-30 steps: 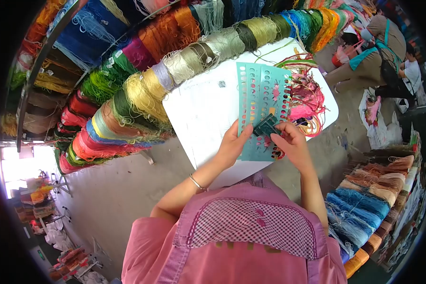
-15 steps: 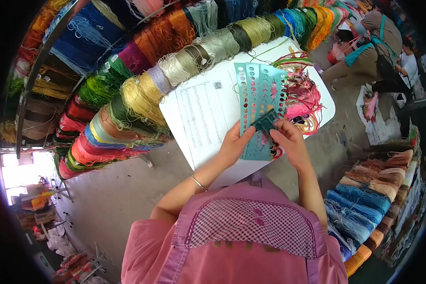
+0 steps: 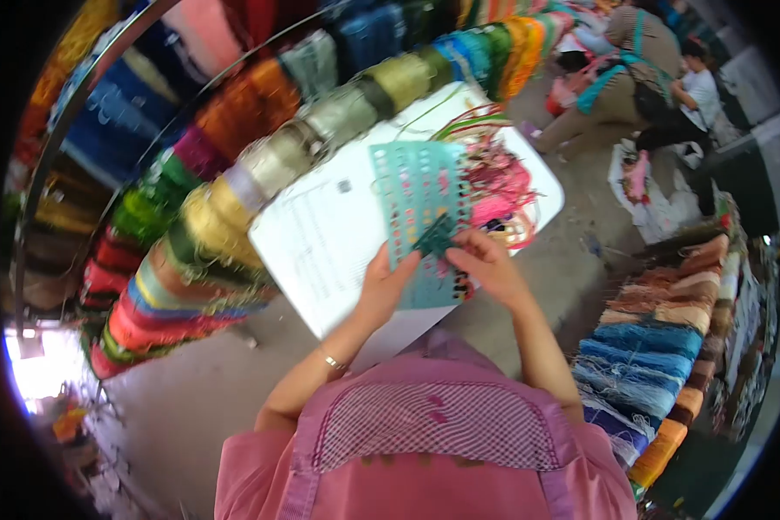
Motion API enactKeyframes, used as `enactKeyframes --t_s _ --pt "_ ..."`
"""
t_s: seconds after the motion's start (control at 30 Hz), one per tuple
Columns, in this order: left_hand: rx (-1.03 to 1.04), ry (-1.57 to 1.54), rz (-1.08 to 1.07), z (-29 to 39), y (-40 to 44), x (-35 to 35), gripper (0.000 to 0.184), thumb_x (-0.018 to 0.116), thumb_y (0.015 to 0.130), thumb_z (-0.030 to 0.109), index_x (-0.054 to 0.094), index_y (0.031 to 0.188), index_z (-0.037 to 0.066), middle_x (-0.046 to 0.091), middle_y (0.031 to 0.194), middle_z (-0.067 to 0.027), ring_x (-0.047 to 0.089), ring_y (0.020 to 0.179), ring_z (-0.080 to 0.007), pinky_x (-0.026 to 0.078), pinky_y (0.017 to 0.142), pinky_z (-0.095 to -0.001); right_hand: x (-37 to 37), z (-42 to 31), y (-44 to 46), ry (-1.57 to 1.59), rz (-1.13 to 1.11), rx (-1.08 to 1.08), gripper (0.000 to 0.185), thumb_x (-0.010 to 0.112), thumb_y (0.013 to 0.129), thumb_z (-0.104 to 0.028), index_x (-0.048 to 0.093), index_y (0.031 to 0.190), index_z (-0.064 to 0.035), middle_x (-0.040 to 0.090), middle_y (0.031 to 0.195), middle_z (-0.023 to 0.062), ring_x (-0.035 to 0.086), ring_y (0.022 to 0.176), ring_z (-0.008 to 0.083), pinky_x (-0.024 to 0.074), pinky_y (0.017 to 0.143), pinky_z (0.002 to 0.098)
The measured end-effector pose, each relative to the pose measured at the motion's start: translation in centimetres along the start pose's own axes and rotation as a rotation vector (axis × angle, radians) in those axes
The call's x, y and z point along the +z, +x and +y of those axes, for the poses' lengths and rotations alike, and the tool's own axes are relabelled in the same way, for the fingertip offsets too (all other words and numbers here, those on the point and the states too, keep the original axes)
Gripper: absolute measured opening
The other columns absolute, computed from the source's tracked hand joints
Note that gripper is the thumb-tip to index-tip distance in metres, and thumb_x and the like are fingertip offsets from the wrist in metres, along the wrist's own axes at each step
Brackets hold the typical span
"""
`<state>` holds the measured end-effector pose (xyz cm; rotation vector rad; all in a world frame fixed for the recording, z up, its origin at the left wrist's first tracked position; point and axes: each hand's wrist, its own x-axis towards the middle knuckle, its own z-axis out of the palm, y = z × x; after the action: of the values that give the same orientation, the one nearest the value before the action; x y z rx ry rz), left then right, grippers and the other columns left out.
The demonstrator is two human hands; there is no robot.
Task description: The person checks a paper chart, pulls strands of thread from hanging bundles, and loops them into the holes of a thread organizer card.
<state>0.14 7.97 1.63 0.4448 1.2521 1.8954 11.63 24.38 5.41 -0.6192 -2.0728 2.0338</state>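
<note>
My left hand has its thumb and fingers closed on the lower left end of a small dark green flat piece. On the right side, my right hand pinches the same piece. What it is exactly is too blurred to tell. Beneath the hands lie teal thread cards with rows of holes and coloured tufts along them. A tangle of pink and red thread spreads from the cards' right edge. Left of the cards is a printed sheet on a white tabletop.
Thick hanks of coloured yarn hang on a rack along the left and far side. More hanks lie on a rack at the right. Two people, one in a striped top, are at the upper right near a white bag.
The whole view has shifted, so the table and hands appear further left and slightly lower. Both hands keep hold of the dark green piece over the cards.
</note>
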Motion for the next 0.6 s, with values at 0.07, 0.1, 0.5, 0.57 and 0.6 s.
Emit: enactKeyframes --t_s 0.07,0.1,0.5,0.57,0.6 --pt "-0.023 0.014 0.036 0.5 0.0 0.2 0.04 0.059 0.094 0.004 0.048 0.132 0.002 0.062 0.118 -0.0044 0.058 0.103 -0.0104 0.048 0.089 -0.0271 -0.4 0.2 0.2 0.043 -0.007 0.006 0.019 0.068 0.091 -0.017 0.058 0.101 -0.0043 0.062 0.084 -0.003 0.056 0.07 0.0025 0.0425 0.056 0.0198" --pt "-0.019 0.02 0.017 0.7 0.1 0.5 0.041 0.06 0.092 0.003 0.049 0.132 0.002 0.062 0.117 -0.0045 0.059 0.102 -0.0106 0.048 0.088 -0.0271 -0.4 -0.3 0.3 0.066 -0.015 -0.01 0.018 0.068 0.091 -0.017 0.059 0.1 -0.0042 0.061 0.084 -0.0033 0.055 0.071 0.002 0.0427 0.057 0.0201" --pt "0.053 -0.097 0.221 4.4 2.5 1.0 0.042 0.061 0.091 -0.001 0.048 0.13 0.002 0.062 0.116 -0.0063 0.06 0.102 -0.0127 0.051 0.087 -0.0293 -3.4 -1.7 -4.0 0.169 0.239 -0.031 0.026 0.066 0.089 -0.004 0.058 0.114 -0.0016 0.058 0.086 -0.0035 0.056 0.083 0.0047 0.0441 0.072 0.0206" --pt "0.103 -0.194 0.235 5.0 3.2 1.8 0.042 0.061 0.091 -0.001 0.047 0.13 0.002 0.062 0.117 -0.0063 0.06 0.102 -0.0131 0.051 0.087 -0.0296 -2.5 -0.5 -5.5 0.118 0.205 0.034 0.026 0.066 0.09 -0.006 0.058 0.114 -0.0013 0.058 0.084 -0.0043 0.055 0.079 0.0043 0.0436 0.069 0.0205" --pt "0.127 -0.238 0.247 5.3 3.5 2.1 0.041 0.061 0.091 -0.001 0.047 0.13 0.002 0.061 0.118 -0.0063 0.06 0.102 -0.0133 0.051 0.087 -0.0297 -2.0 0.0 -6.1 0.097 0.184 0.069 0.026 0.065 0.09 -0.006 0.058 0.114 -0.0012 0.057 0.083 -0.0047 0.054 0.076 0.0042 0.0433 0.068 0.0204"
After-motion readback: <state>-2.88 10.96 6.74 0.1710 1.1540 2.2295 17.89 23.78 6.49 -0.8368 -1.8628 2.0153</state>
